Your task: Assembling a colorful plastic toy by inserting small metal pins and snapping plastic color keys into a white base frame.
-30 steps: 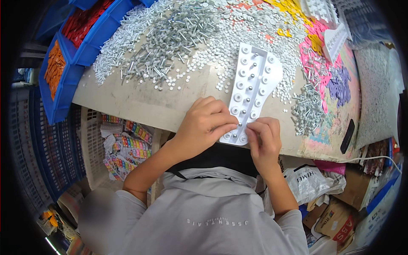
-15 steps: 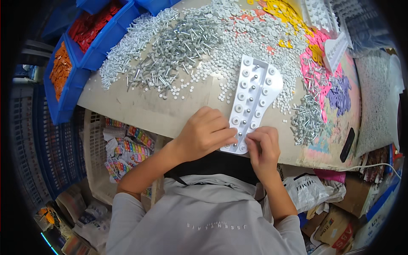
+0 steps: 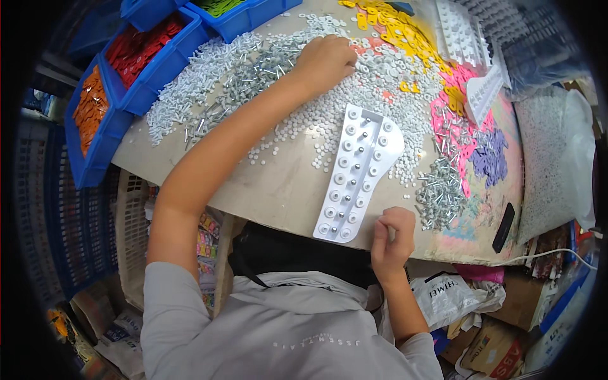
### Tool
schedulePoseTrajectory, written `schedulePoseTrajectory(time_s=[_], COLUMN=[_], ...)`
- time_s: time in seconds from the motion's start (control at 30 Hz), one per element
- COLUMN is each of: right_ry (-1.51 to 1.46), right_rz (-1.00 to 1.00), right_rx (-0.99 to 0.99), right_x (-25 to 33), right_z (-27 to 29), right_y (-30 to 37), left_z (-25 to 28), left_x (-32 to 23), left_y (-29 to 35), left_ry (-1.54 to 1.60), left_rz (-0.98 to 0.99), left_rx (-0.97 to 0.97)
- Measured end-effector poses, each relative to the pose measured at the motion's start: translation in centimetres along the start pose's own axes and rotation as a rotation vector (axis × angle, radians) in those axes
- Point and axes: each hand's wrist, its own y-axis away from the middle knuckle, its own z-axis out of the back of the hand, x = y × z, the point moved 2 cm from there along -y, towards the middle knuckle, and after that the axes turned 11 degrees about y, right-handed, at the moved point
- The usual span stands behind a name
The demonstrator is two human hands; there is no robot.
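Note:
A white plastic assembly plate (image 3: pixel 347 166) lies at the table's front. White rings sit along both its sides, and a row of small shiny metal pins runs down its middle channel. My left hand (image 3: pixel 324 64) reaches across to the far pile of white round plastic pieces (image 3: pixel 386 69), its fingers curled down among them. What its fingertips hold is hidden. Beside the plate's near end, apart from it, my right hand (image 3: pixel 394 237) rests at the table edge with fingers curled in; whether anything is inside cannot be seen.
Metal rivets (image 3: pixel 253 79) are heaped left of centre, with more rivets (image 3: pixel 440 193) at right. Yellow tags (image 3: pixel 396 28), pink tags (image 3: pixel 438 117) and purple tags (image 3: pixel 491 158) lie farther right. Blue bins (image 3: pixel 95 152) stand at left. A black flat object (image 3: pixel 503 228) lies near the right edge.
My left hand has left the plate's near end and moved far up to the white pieces. My right hand has let go of the plate's edge and curled beside it.

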Motion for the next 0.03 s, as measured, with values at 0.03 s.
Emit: schedulePoseTrajectory(time_s=[0.03], right_ry=[0.018], right_rz=[-0.048], right_rx=[-0.017], right_x=[-0.40], right_z=[0.35], right_y=[0.12], left_z=[-0.24], left_x=[0.03], left_y=[-0.11], left_ry=[-0.018], left_rz=[0.000], left_rx=[0.020])
